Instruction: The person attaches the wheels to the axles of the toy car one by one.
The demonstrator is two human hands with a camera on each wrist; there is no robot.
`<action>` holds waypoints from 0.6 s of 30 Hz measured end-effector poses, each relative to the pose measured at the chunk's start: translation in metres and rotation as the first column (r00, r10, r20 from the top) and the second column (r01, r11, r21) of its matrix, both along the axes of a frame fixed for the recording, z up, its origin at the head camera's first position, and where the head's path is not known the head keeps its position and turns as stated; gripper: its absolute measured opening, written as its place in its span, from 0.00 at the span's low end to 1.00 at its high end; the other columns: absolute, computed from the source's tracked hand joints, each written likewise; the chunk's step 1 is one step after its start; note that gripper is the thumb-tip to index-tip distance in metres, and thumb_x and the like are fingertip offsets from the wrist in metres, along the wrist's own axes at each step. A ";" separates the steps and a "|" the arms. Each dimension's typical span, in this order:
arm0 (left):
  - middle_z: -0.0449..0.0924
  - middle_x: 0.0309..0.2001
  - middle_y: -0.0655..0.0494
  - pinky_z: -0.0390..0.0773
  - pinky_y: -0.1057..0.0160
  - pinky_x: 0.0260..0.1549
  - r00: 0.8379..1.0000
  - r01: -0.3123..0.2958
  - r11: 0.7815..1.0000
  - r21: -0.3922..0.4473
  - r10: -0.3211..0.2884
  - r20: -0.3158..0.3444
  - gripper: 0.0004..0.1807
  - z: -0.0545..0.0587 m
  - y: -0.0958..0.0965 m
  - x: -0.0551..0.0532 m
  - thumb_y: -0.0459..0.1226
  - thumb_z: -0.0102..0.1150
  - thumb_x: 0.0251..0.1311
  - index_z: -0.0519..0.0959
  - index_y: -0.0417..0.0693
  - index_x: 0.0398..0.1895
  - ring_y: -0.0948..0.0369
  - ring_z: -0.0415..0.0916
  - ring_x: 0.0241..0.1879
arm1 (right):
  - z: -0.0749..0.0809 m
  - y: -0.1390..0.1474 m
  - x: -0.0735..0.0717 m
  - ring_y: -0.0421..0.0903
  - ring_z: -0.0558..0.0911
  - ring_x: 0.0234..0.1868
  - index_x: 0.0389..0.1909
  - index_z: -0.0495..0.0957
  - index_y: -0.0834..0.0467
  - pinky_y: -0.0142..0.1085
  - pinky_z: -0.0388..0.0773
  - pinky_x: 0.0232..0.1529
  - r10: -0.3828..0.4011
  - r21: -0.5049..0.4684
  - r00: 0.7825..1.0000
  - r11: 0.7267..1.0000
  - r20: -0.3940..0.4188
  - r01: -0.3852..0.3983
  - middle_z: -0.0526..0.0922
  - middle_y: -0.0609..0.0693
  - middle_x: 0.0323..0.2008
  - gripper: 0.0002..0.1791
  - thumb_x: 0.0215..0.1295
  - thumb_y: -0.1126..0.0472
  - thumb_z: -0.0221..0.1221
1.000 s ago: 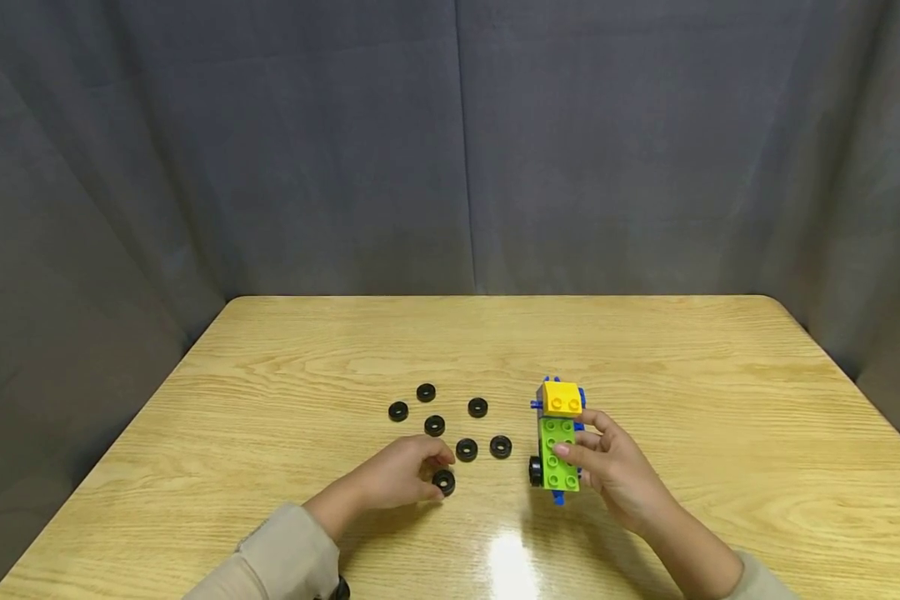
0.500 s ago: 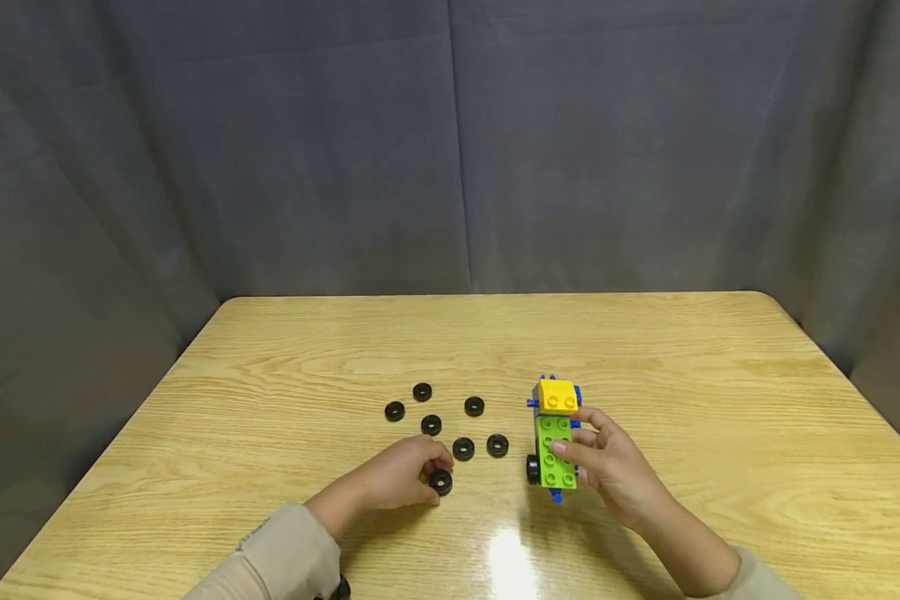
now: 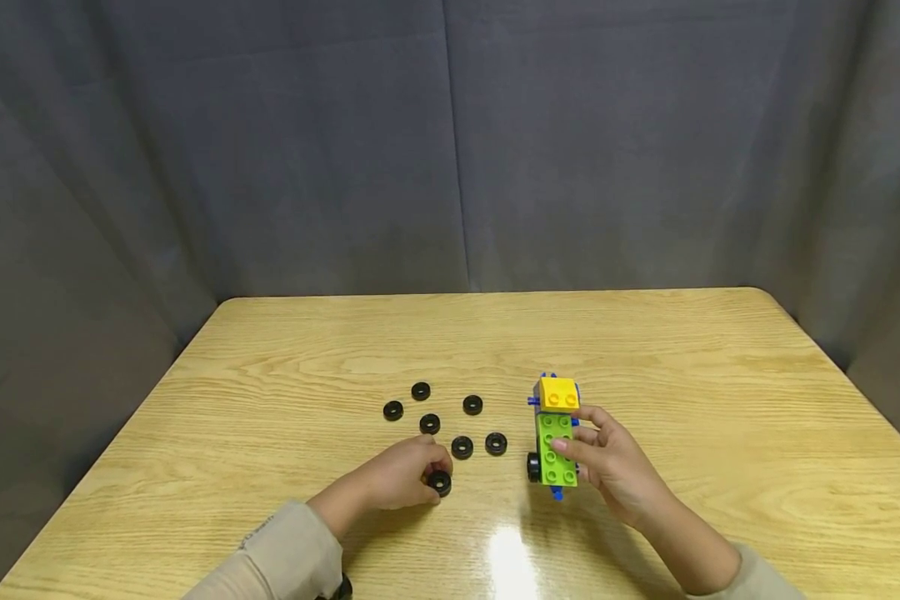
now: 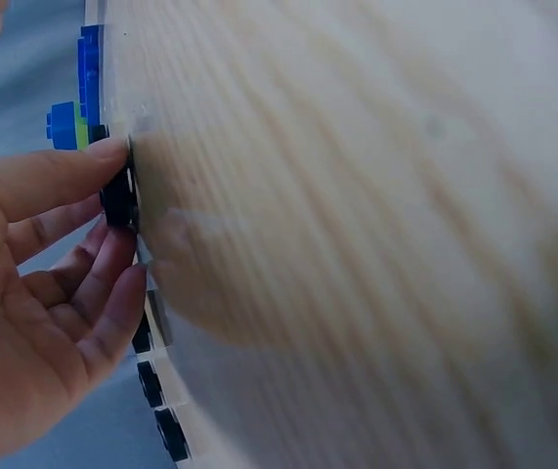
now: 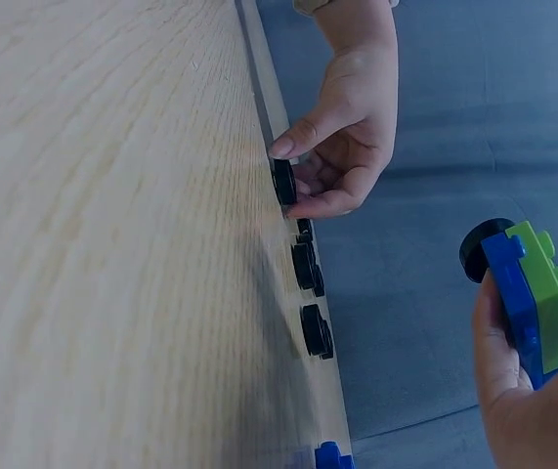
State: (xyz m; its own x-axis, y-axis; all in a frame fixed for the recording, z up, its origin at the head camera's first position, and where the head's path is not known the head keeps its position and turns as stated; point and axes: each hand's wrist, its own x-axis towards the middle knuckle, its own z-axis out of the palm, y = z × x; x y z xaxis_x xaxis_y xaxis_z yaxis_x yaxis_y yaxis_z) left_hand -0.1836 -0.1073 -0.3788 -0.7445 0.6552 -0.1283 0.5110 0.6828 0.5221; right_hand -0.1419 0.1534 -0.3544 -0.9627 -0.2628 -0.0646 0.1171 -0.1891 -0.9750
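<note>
1. A wood-grained table fills the lower half of the head view, its far corners rounded, with a bright patch of glare at bottom centre.
2. A dark grey curtain hangs behind it and down both sides of the frame, with a vertical line near the middle.
3. At lower centre, the left hand pinches a black wheel between thumb and fingers; six loose wheels lie just above and to the right.
4. Right of centre, the right hand grips a green, blue and yellow toy vehicle, covering part of its right side.
5. A dark object at the bottom edge is partly hidden by the beige sleeve; what it is, I cannot tell.
6. A blue piece is cut off at the bottom of the right wrist view.
</note>
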 end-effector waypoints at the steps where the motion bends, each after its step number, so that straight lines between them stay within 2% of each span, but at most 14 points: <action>1: 0.66 0.30 0.63 0.69 0.68 0.34 1.000 0.000 1.000 0.003 0.000 0.002 0.12 0.000 0.000 0.000 0.33 0.65 0.42 0.75 0.48 0.33 0.66 0.67 0.32 | 0.000 0.000 0.000 0.46 0.78 0.34 0.54 0.47 0.72 0.37 0.75 0.38 -0.003 -0.002 1.000 1.000 0.000 0.003 0.73 0.54 0.35 0.31 0.55 0.70 0.53; 9: 0.67 0.31 0.62 0.69 0.69 0.34 0.998 0.031 0.999 0.042 -0.028 -0.054 0.13 -0.001 -0.004 0.002 0.34 0.65 0.42 0.75 0.45 0.34 0.65 0.66 0.32 | -0.004 -0.003 0.000 0.46 0.78 0.34 0.52 0.48 0.71 0.39 0.75 0.38 0.032 -0.010 0.999 0.999 -0.018 -0.032 0.74 0.54 0.34 0.28 0.55 0.70 0.53; 18: 0.67 0.34 0.61 0.70 0.70 0.36 0.999 0.021 0.990 0.142 -0.015 -0.040 0.16 0.003 0.003 0.003 0.34 0.63 0.45 0.74 0.42 0.40 0.66 0.68 0.35 | -0.002 -0.001 0.000 0.47 0.79 0.35 0.54 0.45 0.71 0.38 0.75 0.38 0.017 -0.004 1.000 1.000 -0.015 -0.017 0.75 0.53 0.35 0.32 0.55 0.70 0.53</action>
State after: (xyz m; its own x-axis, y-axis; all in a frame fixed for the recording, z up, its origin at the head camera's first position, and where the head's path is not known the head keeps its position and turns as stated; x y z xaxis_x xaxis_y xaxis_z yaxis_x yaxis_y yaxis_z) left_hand -0.1801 -0.1045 -0.3762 -0.7349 0.6782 -0.0043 0.5441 0.5933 0.5932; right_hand -0.1418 0.1523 -0.3568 -0.9589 -0.2795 -0.0487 0.1054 -0.1917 -0.9758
